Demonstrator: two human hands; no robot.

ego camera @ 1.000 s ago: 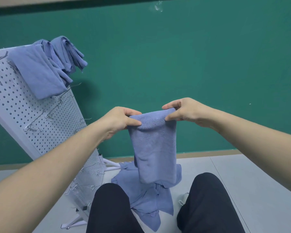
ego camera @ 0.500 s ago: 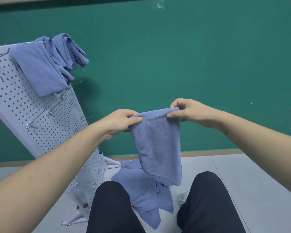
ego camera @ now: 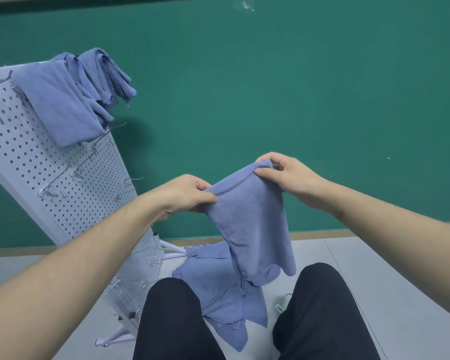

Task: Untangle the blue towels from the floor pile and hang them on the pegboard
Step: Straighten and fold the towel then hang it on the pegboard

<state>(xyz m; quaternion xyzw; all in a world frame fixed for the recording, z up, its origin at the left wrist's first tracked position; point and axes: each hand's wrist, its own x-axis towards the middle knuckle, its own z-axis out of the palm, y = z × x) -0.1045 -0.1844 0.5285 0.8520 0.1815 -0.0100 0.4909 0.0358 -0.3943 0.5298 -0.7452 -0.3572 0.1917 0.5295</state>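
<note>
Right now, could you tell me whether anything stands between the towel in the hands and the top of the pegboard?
Nothing visible does. The held towel hangs between the left hand and right hand, with open air up-left to the pegboard. Its top edge already carries hung towels.

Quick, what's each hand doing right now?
Left hand: pinching one top corner of the blue towel.
Right hand: pinching the towel's other top corner.

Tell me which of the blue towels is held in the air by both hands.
The folded towel in the centre: the left hand and right hand pinch its top edge. The others hang over the pegboard or lie on the floor.
</note>
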